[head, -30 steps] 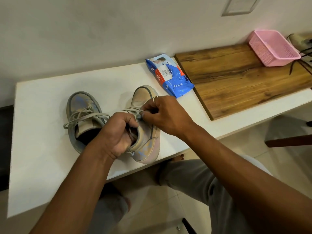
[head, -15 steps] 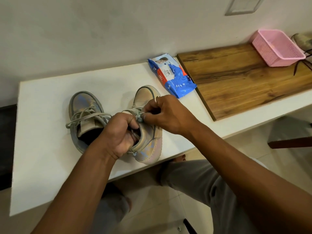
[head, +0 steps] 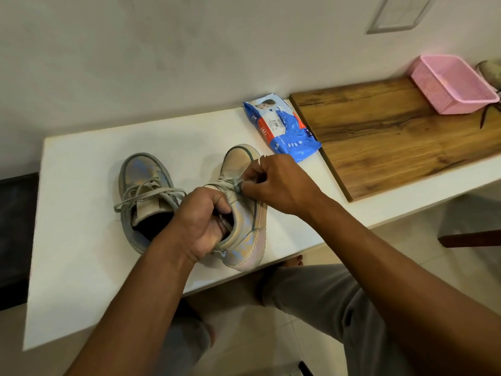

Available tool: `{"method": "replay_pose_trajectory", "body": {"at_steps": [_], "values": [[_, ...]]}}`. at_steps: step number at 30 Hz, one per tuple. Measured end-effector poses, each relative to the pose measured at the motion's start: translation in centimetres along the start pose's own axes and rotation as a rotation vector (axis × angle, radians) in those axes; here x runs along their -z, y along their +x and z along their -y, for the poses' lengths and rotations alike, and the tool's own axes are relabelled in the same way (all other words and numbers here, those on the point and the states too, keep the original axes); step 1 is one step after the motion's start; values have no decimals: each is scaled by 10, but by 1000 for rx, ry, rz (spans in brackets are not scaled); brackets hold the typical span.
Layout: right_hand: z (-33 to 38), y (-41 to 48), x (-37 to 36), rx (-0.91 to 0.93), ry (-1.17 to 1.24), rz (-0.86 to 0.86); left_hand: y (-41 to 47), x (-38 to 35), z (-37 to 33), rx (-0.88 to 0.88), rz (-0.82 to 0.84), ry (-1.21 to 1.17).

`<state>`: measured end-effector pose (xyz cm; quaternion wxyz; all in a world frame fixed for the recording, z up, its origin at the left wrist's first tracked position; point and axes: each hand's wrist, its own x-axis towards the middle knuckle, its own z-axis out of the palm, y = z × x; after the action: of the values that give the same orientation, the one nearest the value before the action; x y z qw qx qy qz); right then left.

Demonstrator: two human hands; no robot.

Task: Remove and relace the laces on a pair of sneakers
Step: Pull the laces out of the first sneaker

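OK, my left hand (head: 200, 226) grips the sneaker (head: 245, 221) by its collar on the tabletop (head: 81, 240); my right hand (head: 279, 185) pinches the lace (head: 230, 183).

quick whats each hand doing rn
Left hand: grips the sneaker at its opening.
Right hand: pinches that sneaker's lace.

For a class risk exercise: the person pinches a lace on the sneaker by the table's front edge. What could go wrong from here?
The right hand could knot the lace tighter. The held sneaker sits near the edge of the table; if the left hand slips, it may fall.
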<state>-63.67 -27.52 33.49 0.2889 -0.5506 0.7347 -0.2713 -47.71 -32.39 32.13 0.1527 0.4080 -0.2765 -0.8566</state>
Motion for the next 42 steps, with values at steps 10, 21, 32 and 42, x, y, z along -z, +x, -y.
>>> {"method": "replay_pose_trajectory", "body": {"at_steps": [10,21,32,42], "values": [[4,-3,2,1,35,75,2,4,0,-4,33,-26],[0,-3,3,-14,55,97,1,1,0,-11,45,-31],[-5,3,2,-5,-50,-25,8,4,3,3,-4,-4],[-6,5,2,-27,-56,-64,8,2,4,0,12,-1]]}}
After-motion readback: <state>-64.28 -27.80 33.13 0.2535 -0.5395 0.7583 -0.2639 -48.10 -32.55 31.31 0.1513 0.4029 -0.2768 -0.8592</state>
